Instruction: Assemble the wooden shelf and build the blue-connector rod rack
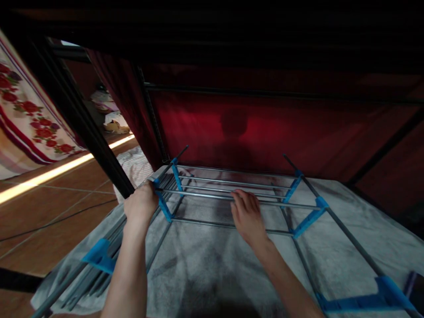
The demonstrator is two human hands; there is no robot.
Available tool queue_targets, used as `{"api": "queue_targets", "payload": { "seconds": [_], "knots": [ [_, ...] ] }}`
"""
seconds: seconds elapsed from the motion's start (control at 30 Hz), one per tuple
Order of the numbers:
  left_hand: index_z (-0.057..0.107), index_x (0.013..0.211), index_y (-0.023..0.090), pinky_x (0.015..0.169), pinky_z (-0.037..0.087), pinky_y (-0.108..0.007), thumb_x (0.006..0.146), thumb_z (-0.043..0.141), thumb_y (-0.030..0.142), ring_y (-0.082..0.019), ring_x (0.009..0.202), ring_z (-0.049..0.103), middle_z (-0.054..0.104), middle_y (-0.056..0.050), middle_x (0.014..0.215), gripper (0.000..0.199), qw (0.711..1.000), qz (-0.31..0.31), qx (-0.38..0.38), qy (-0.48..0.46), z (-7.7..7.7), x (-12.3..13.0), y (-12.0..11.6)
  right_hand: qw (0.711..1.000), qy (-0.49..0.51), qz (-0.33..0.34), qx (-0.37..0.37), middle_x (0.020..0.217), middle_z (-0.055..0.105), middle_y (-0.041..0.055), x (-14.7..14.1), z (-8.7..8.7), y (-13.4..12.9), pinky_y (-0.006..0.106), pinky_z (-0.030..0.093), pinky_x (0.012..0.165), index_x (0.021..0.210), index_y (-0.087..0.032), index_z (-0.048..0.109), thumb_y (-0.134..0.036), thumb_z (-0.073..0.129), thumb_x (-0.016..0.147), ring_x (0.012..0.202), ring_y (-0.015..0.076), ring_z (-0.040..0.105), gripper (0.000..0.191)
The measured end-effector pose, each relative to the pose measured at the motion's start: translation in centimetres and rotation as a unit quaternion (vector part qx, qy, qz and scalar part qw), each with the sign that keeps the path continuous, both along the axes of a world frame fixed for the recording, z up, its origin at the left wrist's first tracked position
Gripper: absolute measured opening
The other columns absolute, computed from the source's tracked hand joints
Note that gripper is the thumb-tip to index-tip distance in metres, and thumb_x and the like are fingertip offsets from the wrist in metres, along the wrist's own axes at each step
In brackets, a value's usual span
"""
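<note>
A rack frame of grey metal rods and blue plastic brackets lies on a grey cloth (205, 260). My left hand (141, 204) is closed around the frame's left side, at the top of a blue bracket (164, 207); its fingertips are partly hidden. Near the middle, my right hand (247, 216) lies over a long metal rod (198, 194) with its fingers bent and close together. That rod runs across to another blue bracket (309, 221) on the right. Beneath it, a lower rod (202, 223) passes behind my right hand.
Several loose grey rods (94, 278) lie at the left beside another blue bracket (101, 256). One more blue bracket (361, 302) is at the lower right. A dark post (89, 128) rises at the left. Red fabric (198, 128) hangs behind, and a dark beam crosses above.
</note>
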State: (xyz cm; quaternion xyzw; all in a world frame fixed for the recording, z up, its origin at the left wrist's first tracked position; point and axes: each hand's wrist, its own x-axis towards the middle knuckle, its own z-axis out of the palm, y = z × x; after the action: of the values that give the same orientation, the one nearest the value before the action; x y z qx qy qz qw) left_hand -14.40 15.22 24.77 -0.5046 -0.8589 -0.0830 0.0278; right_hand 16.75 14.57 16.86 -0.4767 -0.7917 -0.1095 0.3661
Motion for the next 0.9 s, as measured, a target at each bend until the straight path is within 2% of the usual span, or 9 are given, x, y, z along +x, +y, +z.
{"api": "queue_targets", "payload": {
  "seconds": [0.07, 0.13, 0.2, 0.27, 0.47, 0.6, 0.9],
  "knots": [
    [0.062, 0.12, 0.014, 0.08, 0.053, -0.051, 0.093, 0.027, 0.032, -0.044, 0.105, 0.068, 0.07, -0.027, 0.111, 0.047, 1.0, -0.001, 0.0, -0.013, 0.0, -0.1, 0.1, 0.997, -0.066, 0.029, -0.019, 0.126, 0.063, 0.0112, -2.9, 0.9, 1.5, 0.045, 0.04, 0.106, 0.131, -0.02, 0.055, -0.021, 0.044, 0.101, 0.113, 0.025, 0.058, 0.032],
    [0.063, 0.12, 0.016, 0.081, 0.053, -0.051, 0.094, 0.028, 0.036, -0.044, 0.107, 0.067, 0.069, -0.026, 0.113, 0.048, 1.0, -0.001, 0.001, -0.026, 0.1, -0.2, 0.1, 0.991, -0.122, 0.046, -0.036, 0.114, 0.067, 0.0092, -5.2, 1.2, 2.6, 0.04, 0.046, 0.096, 0.122, -0.021, 0.059, -0.021, 0.046, 0.101, 0.102, 0.0232, 0.061, 0.025],
    [0.063, 0.122, 0.017, 0.083, 0.053, -0.05, 0.094, 0.029, 0.038, -0.043, 0.109, 0.067, 0.069, -0.025, 0.117, 0.049, 0.999, 0.001, 0.001, -0.037, 0.1, -0.2, 0.1, 0.985, -0.159, 0.056, -0.044, 0.105, 0.068, 0.0073, -6.8, 1.2, 3.4, 0.037, 0.049, 0.086, 0.111, -0.021, 0.061, -0.023, 0.046, 0.102, 0.095, 0.0222, 0.063, 0.018],
    [0.062, 0.124, 0.018, 0.083, 0.053, -0.051, 0.094, 0.028, 0.037, -0.043, 0.11, 0.067, 0.069, -0.024, 0.118, 0.049, 0.999, 0.005, -0.003, -0.039, 0.1, -0.1, 0.1, 0.981, -0.177, 0.067, -0.044, 0.102, 0.068, 0.0065, -7.6, 1.2, 3.8, 0.035, 0.049, 0.081, 0.104, -0.021, 0.061, -0.027, 0.044, 0.104, 0.093, 0.0216, 0.063, 0.019],
    [0.062, 0.124, 0.019, 0.078, 0.053, -0.049, 0.091, 0.032, 0.03, -0.042, 0.102, 0.069, 0.072, -0.024, 0.107, 0.046, 0.999, 0.021, -0.016, -0.021, 0.3, 0.5, 0.0, 0.977, -0.184, 0.076, -0.077, 0.102, 0.069, 0.0054, -7.5, 1.4, 4.2, 0.032, 0.048, 0.075, 0.104, -0.022, 0.061, -0.03, 0.039, 0.106, 0.092, 0.0199, 0.066, 0.023],
    [0.064, 0.12, 0.02, 0.077, 0.053, -0.05, 0.093, 0.029, 0.032, -0.043, 0.1, 0.07, 0.072, -0.023, 0.104, 0.046, 0.999, 0.027, -0.017, -0.011, 0.2, 1.1, 0.0, 0.973, -0.191, 0.085, -0.095, 0.102, 0.069, 0.0047, -7.2, 1.7, 4.2, 0.032, 0.047, 0.074, 0.103, -0.022, 0.06, -0.032, 0.036, 0.107, 0.091, 0.0204, 0.066, 0.026],
    [0.058, 0.133, 0.023, 0.078, 0.053, -0.049, 0.092, 0.032, 0.029, -0.042, 0.105, 0.068, 0.071, -0.021, 0.112, 0.049, 0.999, 0.034, -0.042, -0.005, 0.4, 0.7, 0.0, 0.97, -0.182, 0.092, -0.131, 0.101, 0.071, 0.0054, -7.2, 2.0, 4.5, 0.033, 0.046, 0.073, 0.103, -0.023, 0.062, -0.031, 0.035, 0.107, 0.09, 0.0211, 0.067, 0.028]
  ]
}}
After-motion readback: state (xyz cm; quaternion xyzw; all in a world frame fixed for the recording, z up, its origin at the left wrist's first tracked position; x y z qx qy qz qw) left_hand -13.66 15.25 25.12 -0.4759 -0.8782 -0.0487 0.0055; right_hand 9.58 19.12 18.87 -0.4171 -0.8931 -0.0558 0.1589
